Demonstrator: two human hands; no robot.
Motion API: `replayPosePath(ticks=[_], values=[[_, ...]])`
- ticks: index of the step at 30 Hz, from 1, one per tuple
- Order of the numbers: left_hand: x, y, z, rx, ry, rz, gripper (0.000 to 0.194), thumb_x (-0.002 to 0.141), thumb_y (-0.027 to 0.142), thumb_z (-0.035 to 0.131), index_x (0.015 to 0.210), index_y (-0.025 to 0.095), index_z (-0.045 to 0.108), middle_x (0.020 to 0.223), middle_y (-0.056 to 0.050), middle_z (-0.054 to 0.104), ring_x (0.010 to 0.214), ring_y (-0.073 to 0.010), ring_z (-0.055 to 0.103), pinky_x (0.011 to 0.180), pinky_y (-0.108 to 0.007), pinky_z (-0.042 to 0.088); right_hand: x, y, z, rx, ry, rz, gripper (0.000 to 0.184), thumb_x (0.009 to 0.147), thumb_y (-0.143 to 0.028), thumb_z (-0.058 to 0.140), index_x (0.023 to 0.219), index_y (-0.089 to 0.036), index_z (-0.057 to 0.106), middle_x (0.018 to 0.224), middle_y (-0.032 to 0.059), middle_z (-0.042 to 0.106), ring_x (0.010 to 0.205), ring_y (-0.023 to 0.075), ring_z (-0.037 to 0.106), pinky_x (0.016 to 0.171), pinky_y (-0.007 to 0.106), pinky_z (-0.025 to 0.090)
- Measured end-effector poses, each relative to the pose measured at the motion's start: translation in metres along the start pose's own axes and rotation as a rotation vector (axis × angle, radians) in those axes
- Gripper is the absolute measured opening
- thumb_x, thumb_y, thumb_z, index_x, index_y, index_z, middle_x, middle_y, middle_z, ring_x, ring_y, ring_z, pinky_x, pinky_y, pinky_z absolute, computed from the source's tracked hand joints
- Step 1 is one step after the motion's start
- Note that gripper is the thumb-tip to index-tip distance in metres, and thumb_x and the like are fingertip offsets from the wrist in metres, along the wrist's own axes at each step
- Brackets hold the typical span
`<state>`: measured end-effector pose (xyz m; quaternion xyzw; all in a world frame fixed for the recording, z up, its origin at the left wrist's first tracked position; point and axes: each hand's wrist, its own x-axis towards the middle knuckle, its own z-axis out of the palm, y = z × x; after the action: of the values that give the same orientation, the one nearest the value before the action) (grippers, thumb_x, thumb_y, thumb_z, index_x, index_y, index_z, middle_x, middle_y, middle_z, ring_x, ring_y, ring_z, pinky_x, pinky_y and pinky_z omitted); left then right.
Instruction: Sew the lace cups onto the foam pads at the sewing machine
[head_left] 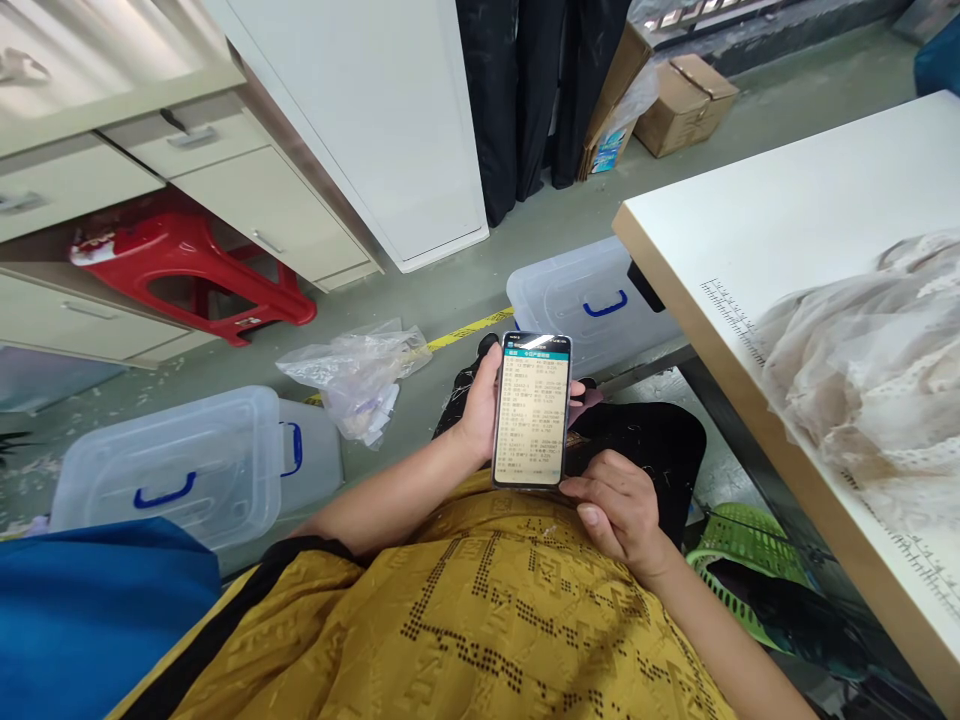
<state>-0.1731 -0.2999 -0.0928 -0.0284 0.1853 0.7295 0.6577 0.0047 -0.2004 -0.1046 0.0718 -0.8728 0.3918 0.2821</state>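
My left hand [480, 405] is wrapped around a smartphone [531, 420], with the thumb along one side and fingertips showing at the other. Its lit screen carries a teal bar above rows of small text, too fine to read. Close to the phone's lower right corner is my right hand [619, 505], index finger stretched toward the edge and the other fingers loosely bent. Nothing shows in that hand. Whether its fingertip touches the phone I cannot tell. Both hands are above my lap, in front of a mustard-yellow patterned garment [495, 610].
Sheer whitish fabric [862, 340] lies on the white table [750, 210] at right. Below is a green basket [750, 540] holding dark material. Clear lidded bins [180, 450], a plastic bag [356, 380], a red stool [202, 270] and a cardboard box [682, 105] stand around the floor.
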Motion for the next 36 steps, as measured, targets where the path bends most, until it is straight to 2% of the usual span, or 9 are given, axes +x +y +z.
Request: replayPosePath(ticks=[12, 17, 36], values=[[0.0002, 0.0005, 0.0011, -0.018, 0.018, -0.009, 0.084, 0.087, 0.074, 0.021, 0.120, 0.008, 0.062, 0.115, -0.020, 0.066, 0.098, -0.0321, 0.066, 0.079, -0.042, 0.052, -0.0016, 0.0001, 0.0016, -0.019, -0.024, -0.017, 0.029, 0.094, -0.028, 0.040, 0.090, -0.016, 0.066, 0.061, 0.0037, 0.056, 0.057, 0.0163, 0.044, 0.055, 0.031, 0.034], [0.0002, 0.0005, 0.0017, -0.021, 0.013, 0.000, 0.084, 0.087, 0.073, 0.019, 0.118, 0.009, 0.062, 0.114, -0.020, 0.067, 0.105, -0.0333, 0.063, 0.084, -0.042, 0.051, -0.0026, 0.0008, 0.0020, -0.025, -0.028, -0.013, 0.031, 0.094, -0.030, 0.039, 0.090, -0.016, 0.067, 0.060, 0.0032, 0.056, 0.057, 0.0160, 0.045, 0.055, 0.031, 0.035], [-0.0002, 0.0014, 0.0026, -0.023, -0.029, 0.000, 0.084, 0.087, 0.073, 0.019, 0.121, 0.009, 0.061, 0.116, -0.020, 0.066, 0.101, -0.0324, 0.066, 0.076, -0.042, 0.054, -0.0001, -0.0006, 0.0003, -0.006, -0.027, -0.003, 0.028, 0.093, -0.028, 0.040, 0.086, -0.017, 0.065, 0.058, 0.0025, 0.057, 0.053, 0.0153, 0.042, 0.053, 0.031, 0.033]])
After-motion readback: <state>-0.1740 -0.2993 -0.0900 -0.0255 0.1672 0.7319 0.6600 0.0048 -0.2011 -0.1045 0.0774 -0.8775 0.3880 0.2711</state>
